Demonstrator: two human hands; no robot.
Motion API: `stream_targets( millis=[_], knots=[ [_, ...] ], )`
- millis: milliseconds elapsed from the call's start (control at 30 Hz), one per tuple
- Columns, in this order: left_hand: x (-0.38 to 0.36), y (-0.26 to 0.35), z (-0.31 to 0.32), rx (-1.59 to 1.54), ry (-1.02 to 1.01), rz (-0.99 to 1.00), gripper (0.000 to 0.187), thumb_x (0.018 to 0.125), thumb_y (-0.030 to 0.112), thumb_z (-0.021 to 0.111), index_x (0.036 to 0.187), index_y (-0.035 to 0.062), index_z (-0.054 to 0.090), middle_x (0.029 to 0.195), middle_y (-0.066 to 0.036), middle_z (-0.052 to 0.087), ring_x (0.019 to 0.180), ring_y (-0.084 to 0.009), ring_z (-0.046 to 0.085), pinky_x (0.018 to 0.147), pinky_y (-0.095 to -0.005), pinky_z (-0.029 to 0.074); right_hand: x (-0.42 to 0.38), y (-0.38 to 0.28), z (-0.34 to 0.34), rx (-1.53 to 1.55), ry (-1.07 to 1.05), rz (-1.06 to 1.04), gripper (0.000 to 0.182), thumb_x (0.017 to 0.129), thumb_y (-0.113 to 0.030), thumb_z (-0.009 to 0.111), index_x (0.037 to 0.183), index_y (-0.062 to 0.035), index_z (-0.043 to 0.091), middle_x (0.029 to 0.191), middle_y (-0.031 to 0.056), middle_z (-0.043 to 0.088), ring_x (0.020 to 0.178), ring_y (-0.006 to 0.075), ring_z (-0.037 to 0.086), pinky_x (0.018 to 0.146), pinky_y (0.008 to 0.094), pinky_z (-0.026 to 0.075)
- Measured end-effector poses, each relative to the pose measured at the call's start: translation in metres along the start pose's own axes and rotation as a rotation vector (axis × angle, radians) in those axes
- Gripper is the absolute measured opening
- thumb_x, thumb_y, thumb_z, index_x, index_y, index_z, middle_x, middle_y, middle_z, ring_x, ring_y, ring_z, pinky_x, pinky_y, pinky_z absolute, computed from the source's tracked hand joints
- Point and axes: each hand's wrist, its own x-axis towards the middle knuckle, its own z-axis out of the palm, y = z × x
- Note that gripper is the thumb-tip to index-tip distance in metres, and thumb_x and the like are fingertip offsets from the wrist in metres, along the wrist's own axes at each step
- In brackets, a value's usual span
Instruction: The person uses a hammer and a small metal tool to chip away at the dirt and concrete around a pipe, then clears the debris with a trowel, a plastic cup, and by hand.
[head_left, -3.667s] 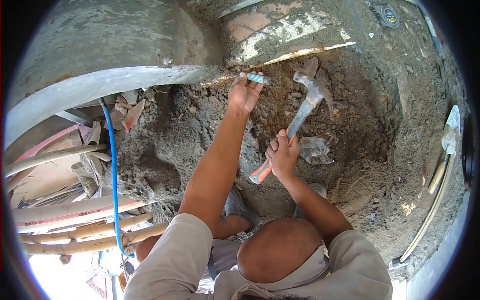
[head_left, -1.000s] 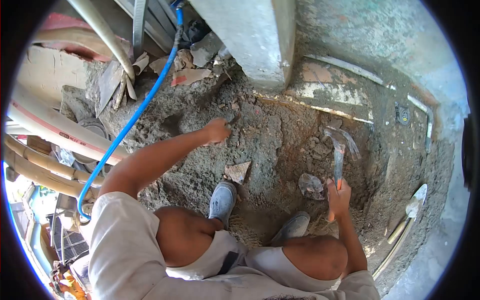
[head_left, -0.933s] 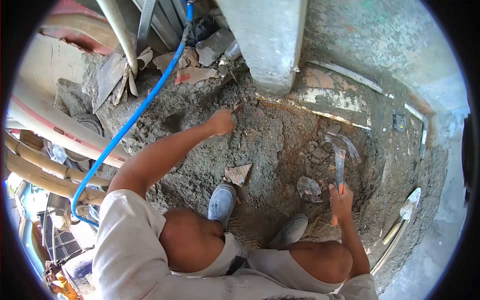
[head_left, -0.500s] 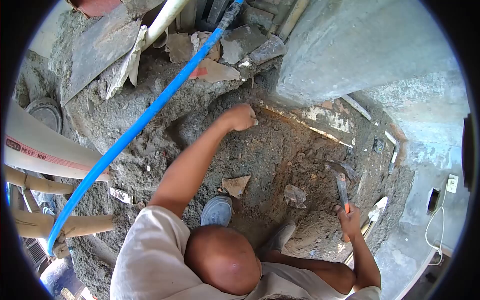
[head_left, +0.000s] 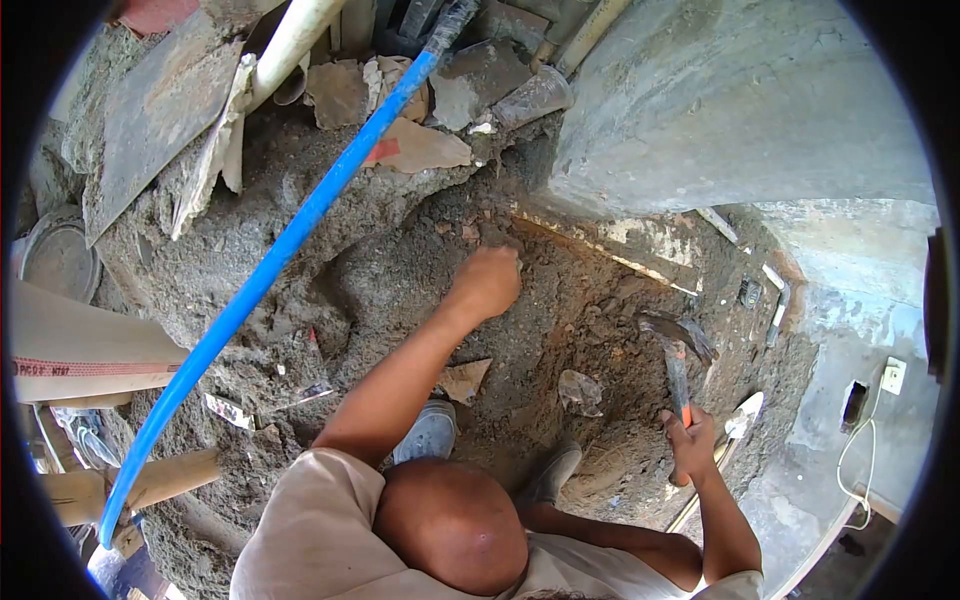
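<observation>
My left hand is closed in a fist just above the grey, gritty soil. Whatever it may hold is hidden by the fingers. Off to the right, my right hand grips a hammer by its orange and dark handle. The hammer's dark curved head points away from me, over loose brown soil. Between the hands lie a flat tan shard and a pale, dirt-covered lump. My shoes and bent knee are below, close to the left forearm.
A blue pipe crosses the left side diagonally. Broken slabs lie at the back. A concrete wall stands at the right, with a trowel beside my right hand. A sack and bamboo poles are at the left.
My left fist has come back toward me, away from the far slabs, and turned so its back faces up. My right hand keeps its hold on the hammer, and the view has shifted slightly.
</observation>
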Motion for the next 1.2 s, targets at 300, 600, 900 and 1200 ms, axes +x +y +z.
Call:
stream_targets(
  millis=[300, 600, 900, 1200],
  knots=[
    [0.062, -0.016, 0.018, -1.385, 0.164, -0.731, 0.025, 0.096, 0.015, 0.049, 0.118, 0.0035, 0.045, 0.073, -0.003, 0.047, 0.048, -0.0109, 0.038, 0.04, -0.0288, 0.031, 0.02, -0.041, 0.036, -0.032, -0.067, -0.16, 0.032, 0.085, -0.018, 0.067, 0.065, -0.0025, 0.047, 0.053, 0.0028, 0.04, 0.051, 0.0117, 0.035, 0.048, 0.0321, 0.032],
    [0.026, -0.009, 0.056, -0.96, 0.827, -0.398, 0.023, 0.098, 0.01, 0.046, 0.119, 0.0006, 0.043, 0.087, -0.003, 0.047, 0.072, -0.009, 0.043, 0.064, -0.0247, 0.039, 0.019, -0.076, 0.055, -0.048, -0.181, -0.229, 0.025, 0.085, -0.017, 0.066, 0.071, -0.0023, 0.051, 0.054, 0.0038, 0.044, 0.052, 0.0118, 0.039, 0.05, 0.0306, 0.036],
    [-0.081, -0.004, 0.024, -0.524, 0.446, -0.247, 0.038, 0.095, 0.017, 0.05, 0.127, -0.0029, 0.045, 0.102, -0.023, 0.06, 0.091, -0.0345, 0.06, 0.08, -0.0392, 0.046, 0.039, -0.062, 0.095, -0.091, -0.209, -0.201, 0.03, 0.089, -0.027, 0.06, 0.08, 0.0011, 0.056, 0.062, 0.0132, 0.055, 0.056, 0.0247, 0.055, 0.055, 0.0391, 0.043],
    [-0.208, -0.035, -0.015, -0.108, 0.23, -0.144, 0.044, 0.089, 0.015, 0.056, 0.129, 0.0011, 0.046, 0.108, -0.028, 0.059, 0.094, -0.0456, 0.059, 0.081, -0.0499, 0.049, 0.053, -0.031, 0.242, -0.202, -0.089, -0.486, 0.054, 0.086, -0.028, 0.062, 0.129, 0.0014, 0.049, 0.111, 0.0253, 0.054, 0.1, 0.0427, 0.056, 0.085, 0.0468, 0.047]
  ],
)
